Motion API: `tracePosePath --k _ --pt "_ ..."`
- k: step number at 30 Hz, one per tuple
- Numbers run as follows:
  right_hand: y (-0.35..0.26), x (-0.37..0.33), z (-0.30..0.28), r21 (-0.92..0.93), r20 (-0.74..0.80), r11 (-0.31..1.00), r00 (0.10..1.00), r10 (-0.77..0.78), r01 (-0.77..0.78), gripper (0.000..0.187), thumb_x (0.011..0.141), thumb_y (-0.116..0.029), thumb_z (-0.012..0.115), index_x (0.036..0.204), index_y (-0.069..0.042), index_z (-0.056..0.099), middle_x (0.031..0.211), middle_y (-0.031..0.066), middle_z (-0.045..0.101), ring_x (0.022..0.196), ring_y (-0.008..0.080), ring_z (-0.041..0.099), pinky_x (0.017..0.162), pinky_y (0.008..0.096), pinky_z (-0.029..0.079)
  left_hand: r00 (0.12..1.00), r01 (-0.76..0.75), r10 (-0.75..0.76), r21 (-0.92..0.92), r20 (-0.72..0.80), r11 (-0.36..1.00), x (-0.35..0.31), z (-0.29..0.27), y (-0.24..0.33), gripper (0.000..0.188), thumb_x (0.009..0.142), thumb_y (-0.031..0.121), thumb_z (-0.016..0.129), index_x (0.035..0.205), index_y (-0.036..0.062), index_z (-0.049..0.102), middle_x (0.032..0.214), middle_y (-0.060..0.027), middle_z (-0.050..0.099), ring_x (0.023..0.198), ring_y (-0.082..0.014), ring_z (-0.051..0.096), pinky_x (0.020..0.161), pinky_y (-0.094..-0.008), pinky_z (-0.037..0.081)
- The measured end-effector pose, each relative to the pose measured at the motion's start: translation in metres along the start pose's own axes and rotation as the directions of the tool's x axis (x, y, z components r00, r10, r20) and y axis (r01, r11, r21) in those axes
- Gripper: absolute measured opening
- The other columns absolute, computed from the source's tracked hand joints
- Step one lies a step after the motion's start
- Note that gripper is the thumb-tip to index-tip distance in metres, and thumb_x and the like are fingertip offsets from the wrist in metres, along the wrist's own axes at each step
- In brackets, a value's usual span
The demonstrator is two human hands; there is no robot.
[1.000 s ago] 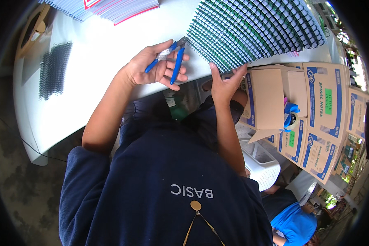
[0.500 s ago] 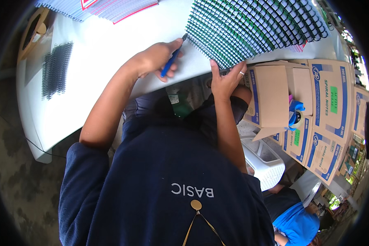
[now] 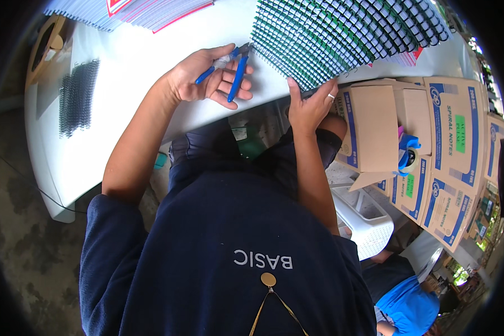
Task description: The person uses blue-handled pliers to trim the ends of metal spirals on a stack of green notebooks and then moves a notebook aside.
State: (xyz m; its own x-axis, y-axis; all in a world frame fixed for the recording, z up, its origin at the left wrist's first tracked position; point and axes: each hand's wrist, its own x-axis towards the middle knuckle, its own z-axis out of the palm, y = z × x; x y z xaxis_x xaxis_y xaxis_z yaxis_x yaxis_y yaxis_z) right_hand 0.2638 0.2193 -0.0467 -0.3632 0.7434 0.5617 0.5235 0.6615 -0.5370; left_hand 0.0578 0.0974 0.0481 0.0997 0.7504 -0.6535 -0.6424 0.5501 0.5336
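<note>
A pair of blue-handled cutting pliers lies in my left hand, its handles spread apart. The jaws point at the left edge of a fanned stack of spiral notebooks with black wire coils and green showing between them. Whether the jaws touch a wire is too small to tell. At the near corner of that stack, my right hand grips the edge between thumb and fingers; a ring is on one finger.
On the white table lie a bunch of loose black coils and red-edged notebooks. A wooden object stands far left. At right are cardboard boxes, a white plastic stool and a person in blue.
My left hand has turned palm up and its fingers have loosened, so the pliers' handles have spread apart. My right hand stays on the notebook stack.
</note>
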Motion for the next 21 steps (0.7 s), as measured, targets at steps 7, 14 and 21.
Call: tracePosePath --k 7,14,21 --pt "-0.002 0.001 0.001 0.009 -0.003 1.000 1.000 0.004 -0.004 0.099 0.072 -0.057 0.069 0.140 0.002 0.029 0.131 0.0207 0.041 0.117 0.0377 0.043 0.096 0.0462 0.037 0.913 0.159 0.265 0.867 -0.311 0.472 0.002 0.024 0.007 0.056 0.098 0.047 0.029 0.102 -0.0010 0.057 0.064 -0.0052 0.054 0.058 -0.0149 0.058 0.049 -0.0313 0.049" --pt "-0.004 0.002 -0.002 0.043 -0.012 0.998 0.999 0.045 -0.044 0.101 0.069 -0.057 0.072 0.140 0.000 0.029 0.130 0.0206 0.042 0.115 0.0383 0.044 0.094 0.0478 0.037 0.994 0.089 -0.074 0.204 -0.081 0.975 -0.005 0.009 0.008 0.059 0.098 0.049 0.025 0.111 0.0009 0.056 0.090 -0.0144 0.066 0.081 -0.0262 0.067 0.063 -0.0371 0.057" --pt "-0.003 0.001 0.001 0.002 0.011 0.999 0.999 0.046 -0.046 0.102 0.068 -0.057 0.073 0.140 0.000 0.029 0.129 0.0211 0.042 0.115 0.0388 0.044 0.094 0.0484 0.036 0.982 0.088 0.007 0.491 -0.188 0.867 0.001 -0.001 0.009 0.057 0.098 0.048 0.027 0.110 -0.0017 0.052 0.083 -0.0133 0.063 0.072 -0.0229 0.065 0.057 -0.0361 0.053"
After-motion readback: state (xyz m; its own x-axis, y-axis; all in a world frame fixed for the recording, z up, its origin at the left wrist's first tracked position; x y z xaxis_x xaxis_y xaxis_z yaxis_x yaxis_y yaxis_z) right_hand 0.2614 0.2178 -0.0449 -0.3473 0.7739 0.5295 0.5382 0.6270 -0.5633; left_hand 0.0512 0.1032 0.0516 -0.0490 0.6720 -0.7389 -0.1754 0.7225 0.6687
